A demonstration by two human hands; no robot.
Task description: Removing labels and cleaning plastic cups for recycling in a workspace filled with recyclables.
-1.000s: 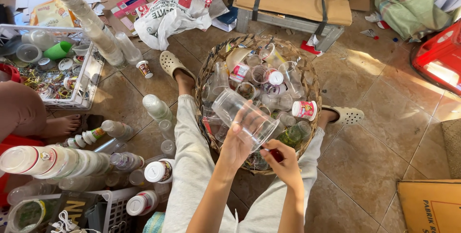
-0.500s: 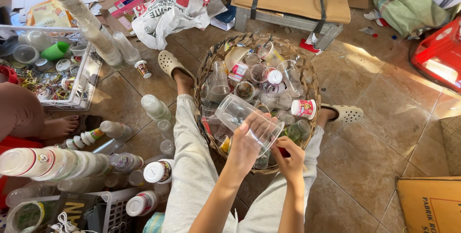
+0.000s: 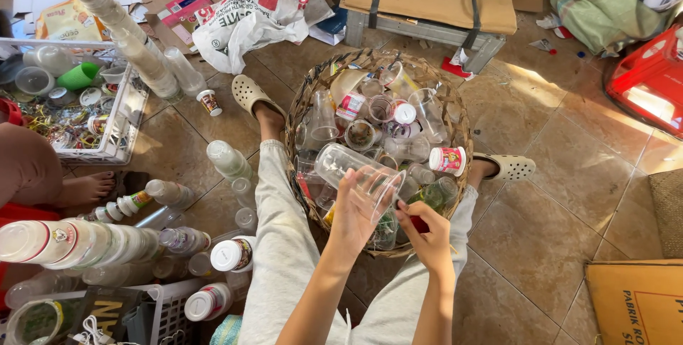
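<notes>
Two hands work above the wicker basket (image 3: 302, 114): the left hand (image 3: 353, 211) is wrapped around a clear plastic cup (image 3: 353, 169) lying on its side over the basket's near rim, while the right hand (image 3: 427, 231) pinches something red beside the cup's mouth. A firm, uncrushing hold would serve best here. Since half a second ago, the cup has dropped lower, toward that near rim.

Single head-worn view, looking steeply down from above the person's own lap. Close range: left hand (image 3: 353, 206) and right hand (image 3: 427, 235) sit low centre, wicker basket (image 3: 302, 114) just beyond them, tiled floor (image 3: 555, 174) around.
</notes>
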